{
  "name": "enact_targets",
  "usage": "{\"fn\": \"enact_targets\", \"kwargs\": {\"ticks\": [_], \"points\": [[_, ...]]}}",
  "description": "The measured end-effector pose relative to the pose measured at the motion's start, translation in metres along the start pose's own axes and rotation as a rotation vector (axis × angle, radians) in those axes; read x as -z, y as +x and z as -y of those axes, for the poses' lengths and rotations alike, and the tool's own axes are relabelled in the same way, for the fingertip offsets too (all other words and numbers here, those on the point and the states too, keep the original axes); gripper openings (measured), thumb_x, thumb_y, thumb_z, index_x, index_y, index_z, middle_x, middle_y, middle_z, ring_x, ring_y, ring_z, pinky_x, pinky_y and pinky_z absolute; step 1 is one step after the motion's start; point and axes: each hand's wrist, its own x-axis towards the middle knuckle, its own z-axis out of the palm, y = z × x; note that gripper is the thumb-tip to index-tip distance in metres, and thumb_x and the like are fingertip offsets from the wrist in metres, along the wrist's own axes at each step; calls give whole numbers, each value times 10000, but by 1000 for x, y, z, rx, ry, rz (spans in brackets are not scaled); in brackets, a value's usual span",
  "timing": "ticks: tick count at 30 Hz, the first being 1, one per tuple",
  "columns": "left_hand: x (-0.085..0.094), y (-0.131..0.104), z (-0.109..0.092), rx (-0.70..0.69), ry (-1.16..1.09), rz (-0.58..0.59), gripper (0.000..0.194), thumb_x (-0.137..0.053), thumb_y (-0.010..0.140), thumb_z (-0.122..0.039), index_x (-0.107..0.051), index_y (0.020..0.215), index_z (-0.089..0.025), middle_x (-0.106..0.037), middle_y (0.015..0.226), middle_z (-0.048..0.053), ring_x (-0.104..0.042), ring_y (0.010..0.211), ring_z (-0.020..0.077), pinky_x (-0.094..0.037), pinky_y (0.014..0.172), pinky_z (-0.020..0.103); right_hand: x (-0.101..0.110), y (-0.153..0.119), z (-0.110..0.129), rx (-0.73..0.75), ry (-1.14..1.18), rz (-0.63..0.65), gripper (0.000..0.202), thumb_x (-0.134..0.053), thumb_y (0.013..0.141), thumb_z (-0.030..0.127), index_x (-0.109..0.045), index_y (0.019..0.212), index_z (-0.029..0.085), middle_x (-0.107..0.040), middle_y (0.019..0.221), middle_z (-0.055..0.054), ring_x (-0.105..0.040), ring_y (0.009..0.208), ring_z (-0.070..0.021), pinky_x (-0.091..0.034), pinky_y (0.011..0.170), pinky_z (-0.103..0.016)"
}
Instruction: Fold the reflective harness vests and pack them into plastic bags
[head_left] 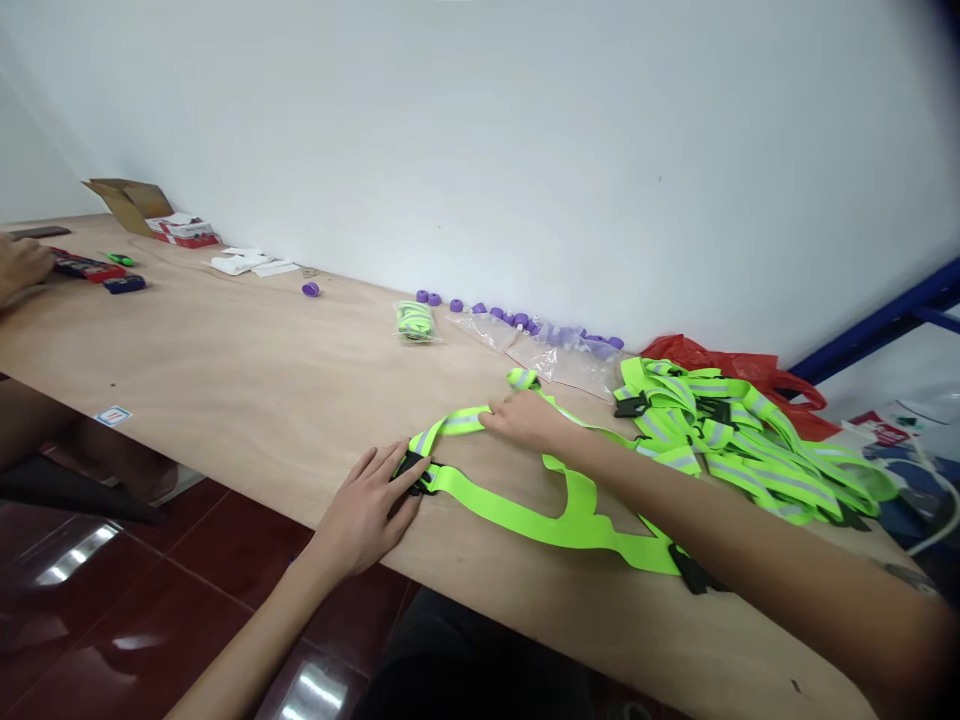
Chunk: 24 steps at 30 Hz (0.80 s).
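Observation:
A neon-green reflective strap harness (525, 515) with grey stripes lies in a loop on the wooden table. My left hand (364, 515) rests palm down at the loop's left end, fingers spread, touching a black plastic buckle (411, 472). Across the loop, my right hand (529, 420) is closed on the upper strap (461, 421), its fingertips partly hidden. Another black buckle (694, 572) lies beside my right forearm. To the right is a tangled pile of the same green straps (720, 430), with black buckles among them.
Clear plastic bags (562, 355) and several purple caps (520, 321) lie along the wall. A bagged green strap (415, 321) sits left of them, a red plastic bag (697, 355) behind the pile. Another person's hand (22, 265) is at far left, near an open cardboard box (131, 205).

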Motion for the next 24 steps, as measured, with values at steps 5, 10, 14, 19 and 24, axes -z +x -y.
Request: {"fn": "enact_targets", "kwargs": {"ticks": [5, 10, 14, 19, 24], "points": [[0, 0, 0, -13, 17, 16, 485, -434, 1019, -339, -479, 1497, -271, -402, 1592, 92, -355, 1485, 283, -325, 1201, 555, -19, -13, -3, -87, 58, -2, 229, -433, 966, 147, -644, 1048, 182, -725, 941, -119, -661, 777, -214, -356, 629, -297], [-1, -1, 0, -9, 3, 3, 487, -443, 1016, -351, -471, 1499, -298, -382, 1607, 64, -362, 1481, 286, -313, 1207, 556, -7, -21, -41, -169, 218, -72, 245, -497, 951, 298, -644, 1125, 208, -708, 1162, -100, -655, 997, -236, -426, 729, -294], [-1, -1, 2, -4, 3, 13, 504, -445, 1014, -349, -436, 1518, -331, -355, 1623, 40, -389, 1464, 292, -320, 1200, 559, 2, -27, -85, -246, 338, -33, 383, -616, 880, 363, -663, 1224, 200, -687, 1251, -116, -661, 1055, -263, -479, 799, -313], [-1, 0, 3, -19, 27, 16, 501, -431, 1020, -353, -429, 1521, -328, -373, 1613, 53, -377, 1473, 274, -328, 1195, 545, -6, -27, -99, -221, 391, 151, 401, -771, 717, 336, -741, 1105, 236, -736, 1117, -66, -676, 950, -242, -471, 718, -280], [-2, 0, 4, -22, 25, 9, 499, -444, 1015, -362, -446, 1512, -322, -390, 1604, 65, -389, 1465, 287, -325, 1192, 552, -1, -13, -88, -241, 333, 80, 53, -669, 696, 191, -700, 740, 187, -682, 737, -29, -566, 652, -169, -325, 579, -273]]}}
